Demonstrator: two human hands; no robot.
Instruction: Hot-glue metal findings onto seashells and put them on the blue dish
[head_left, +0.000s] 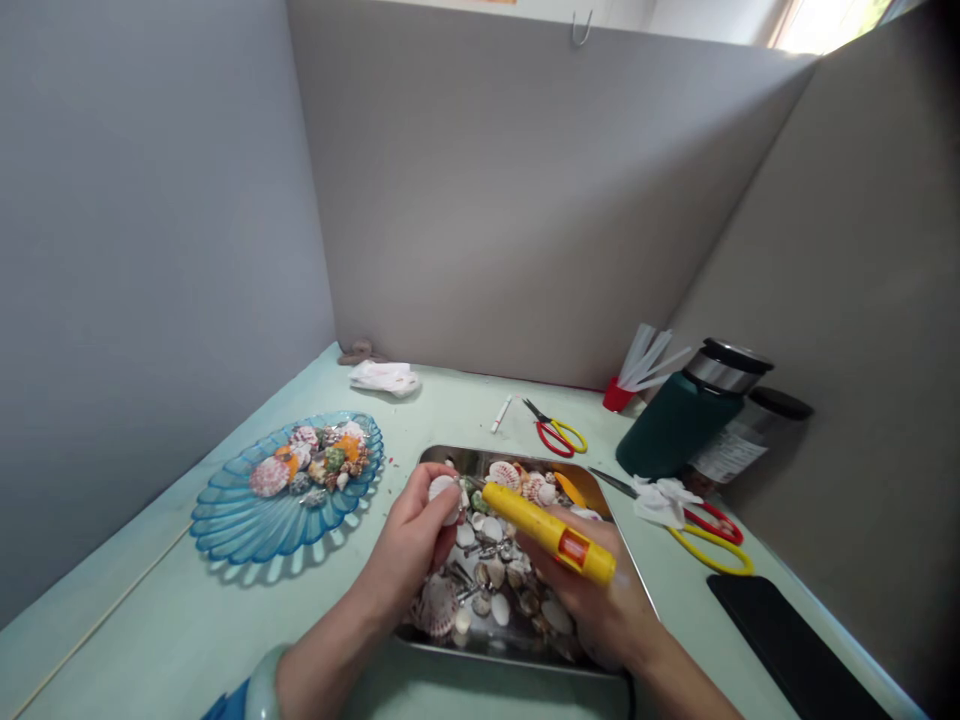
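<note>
While the L hand [420, 520] pinches a small round white shell [445, 498] btwn thumb & fingers (head cam), the R hand [585, 585] holds a yellow plastic glue gun [540, 526], tip near the shell; its fingertips are hid, can't tell if they press. Both are over a shiny metal tray [495, 638] w/ lots of shells. A wavy blue see-through plate [255, 530] w/ more shells sits left.
</note>
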